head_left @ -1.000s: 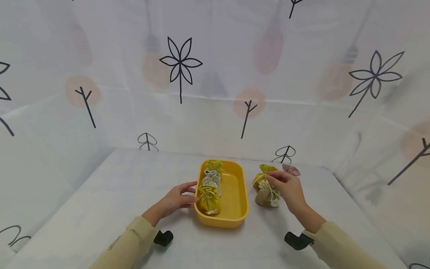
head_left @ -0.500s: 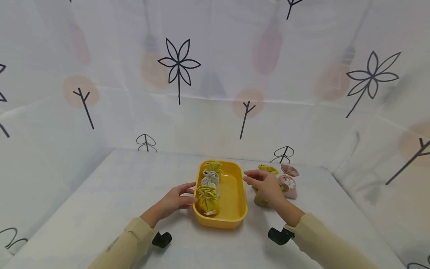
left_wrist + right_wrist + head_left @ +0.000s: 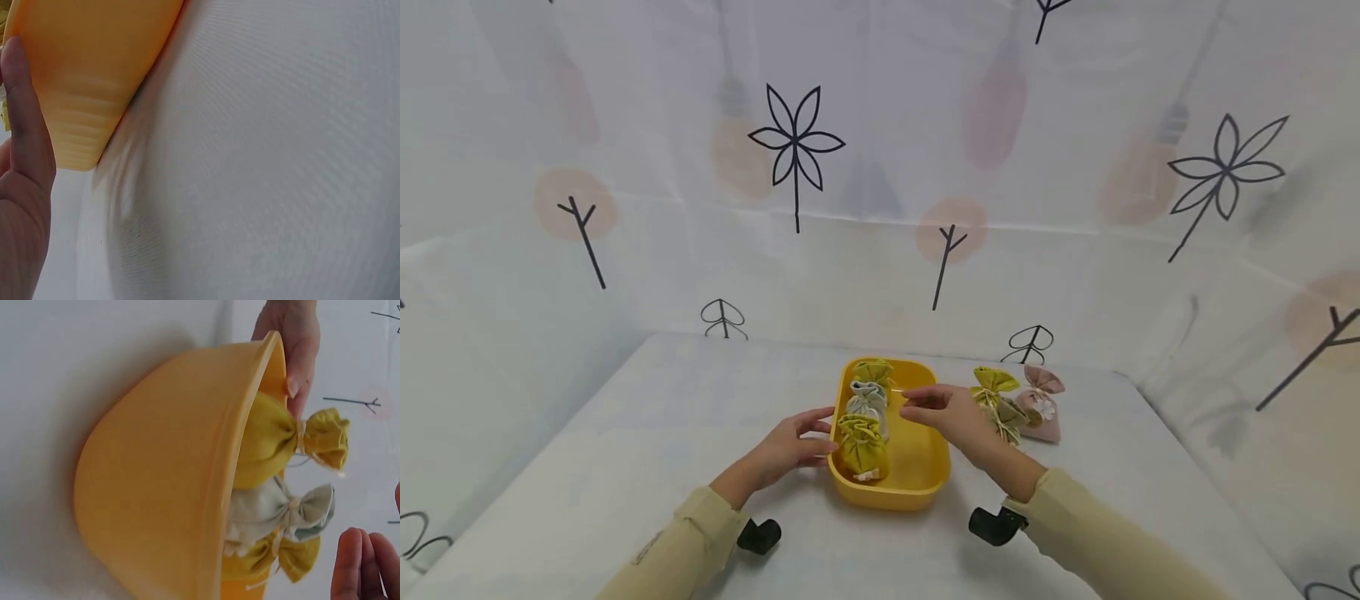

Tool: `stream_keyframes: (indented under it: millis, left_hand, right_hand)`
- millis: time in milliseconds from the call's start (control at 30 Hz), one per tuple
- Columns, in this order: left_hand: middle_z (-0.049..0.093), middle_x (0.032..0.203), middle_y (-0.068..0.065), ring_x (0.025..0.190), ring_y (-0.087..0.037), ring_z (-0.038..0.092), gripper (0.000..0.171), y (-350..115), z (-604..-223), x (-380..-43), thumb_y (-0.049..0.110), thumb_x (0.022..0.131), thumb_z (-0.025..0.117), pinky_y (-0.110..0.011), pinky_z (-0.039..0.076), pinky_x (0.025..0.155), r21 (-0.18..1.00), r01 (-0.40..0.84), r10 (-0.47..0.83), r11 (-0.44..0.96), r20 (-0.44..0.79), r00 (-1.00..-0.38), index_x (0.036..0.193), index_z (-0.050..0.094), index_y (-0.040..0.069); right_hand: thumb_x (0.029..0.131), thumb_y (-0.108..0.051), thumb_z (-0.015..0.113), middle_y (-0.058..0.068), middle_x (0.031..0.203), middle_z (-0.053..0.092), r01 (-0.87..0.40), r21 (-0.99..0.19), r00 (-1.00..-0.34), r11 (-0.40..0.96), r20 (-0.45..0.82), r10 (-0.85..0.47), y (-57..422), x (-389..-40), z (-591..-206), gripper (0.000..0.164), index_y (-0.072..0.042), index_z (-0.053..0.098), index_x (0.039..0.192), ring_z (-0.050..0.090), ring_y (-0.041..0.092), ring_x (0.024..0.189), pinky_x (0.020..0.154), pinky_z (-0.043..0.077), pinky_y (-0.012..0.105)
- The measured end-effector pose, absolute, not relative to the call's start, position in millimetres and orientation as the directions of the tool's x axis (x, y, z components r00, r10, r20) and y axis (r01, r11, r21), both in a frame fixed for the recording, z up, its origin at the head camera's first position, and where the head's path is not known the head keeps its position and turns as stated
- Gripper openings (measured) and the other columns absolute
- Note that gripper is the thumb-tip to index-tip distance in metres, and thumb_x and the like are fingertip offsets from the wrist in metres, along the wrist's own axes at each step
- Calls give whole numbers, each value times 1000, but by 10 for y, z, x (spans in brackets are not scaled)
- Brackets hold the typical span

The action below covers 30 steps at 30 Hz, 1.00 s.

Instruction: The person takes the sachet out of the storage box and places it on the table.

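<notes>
Left hand (image 3: 786, 450) lay straight-fingered against the yellow tub (image 3: 887, 498), apparently touching. Right hand (image 3: 957, 418), thumb and fingers parted, hovered over it, three pouches (image 3: 867, 400) leftward.

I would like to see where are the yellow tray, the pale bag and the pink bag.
Yellow tray (image 3: 150, 472): right wrist view, on its outer wall.
Pale bag (image 3: 256, 513): right wrist view, on its cloth body.
Pink bag (image 3: 1043, 427): head view, on its lower body.

White tabletop (image 3: 662, 417) under left hand (image 3: 793, 442); beyond it, pale creased wall sheeting (image 3: 857, 275), line-drawn flowers (image 3: 795, 141), peach discs (image 3: 968, 237). Soft light.
</notes>
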<state>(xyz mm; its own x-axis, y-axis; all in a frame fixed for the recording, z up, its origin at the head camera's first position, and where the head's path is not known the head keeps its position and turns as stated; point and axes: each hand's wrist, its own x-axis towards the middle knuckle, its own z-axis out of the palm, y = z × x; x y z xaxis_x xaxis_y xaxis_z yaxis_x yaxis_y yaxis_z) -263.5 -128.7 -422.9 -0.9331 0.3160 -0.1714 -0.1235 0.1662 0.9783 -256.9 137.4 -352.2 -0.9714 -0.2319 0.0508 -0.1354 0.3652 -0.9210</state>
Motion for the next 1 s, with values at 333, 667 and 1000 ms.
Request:
stream_keyframes:
  millis: [333, 667, 1000]
  left_hand:
    - [48, 121, -14, 92, -22, 61, 77, -1304, -4227, -2634, 28, 77, 77, -33, 53, 80, 978, -117, 322, 171, -168, -932, 142, 38, 14]
    - [48, 121, -14, 92, -22, 62, 77, -1302, -4211, -2633, 29, 77, 76, -33, 53, 80, 978, -113, 324, 174, -165, -932, 143, 38, 14]
    - [48, 121, -14, 92, -21, 61, 74, -1311, -4215, -2636, 25, 80, 75, -33, 53, 80, 981, -110, 337, 161, -160, -928, 142, 37, 11]
  right_hand:
    - [81, -15, 73, 7, 96, 65, -148, -940, -923, 309, 18, -386, 1158, -2529, -3520, 41, 5, 61, 114, 61, 17, 87, 82, 52, 31]
    - [76, -11, 77, 6, 101, 62, -176, -917, -911, 358, 14, -412, 1039, -2550, -3566, 44, 0, 62, 116, 58, 18, 87, 79, 52, 29]
    - [77, -4, 74, 3, 97, 64, -204, -895, -901, 398, 13, -434, 980, -2566, -3612, 29, -4, 68, 105, 58, 18, 85, 78, 53, 29]
